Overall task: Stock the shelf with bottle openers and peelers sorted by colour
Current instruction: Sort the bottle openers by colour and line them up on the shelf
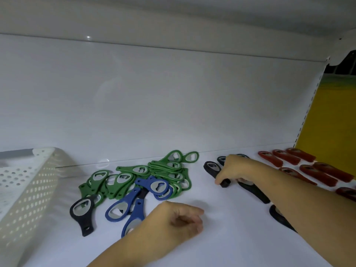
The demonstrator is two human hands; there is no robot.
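On the white shelf [221, 237] lies a mixed heap: several green bottle openers [169, 168], blue openers [117, 209] on top and in front, and one black opener [82, 211] at the heap's left front. My right hand [234, 168] reaches over a row of black openers [211, 167] and pinches the handle end of one between thumb and fingers. More black openers [254, 191] lie under my forearm. Red openers [308, 170] are laid in rows at the right. My left hand [179, 220] rests on the shelf, fingers loosely curled, holding nothing, next to a blue opener.
A white perforated basket [25, 189] stands on the shelf at the left. The shelf's back panel rises behind everything. A yellow side panel [327, 120] bounds the right end.
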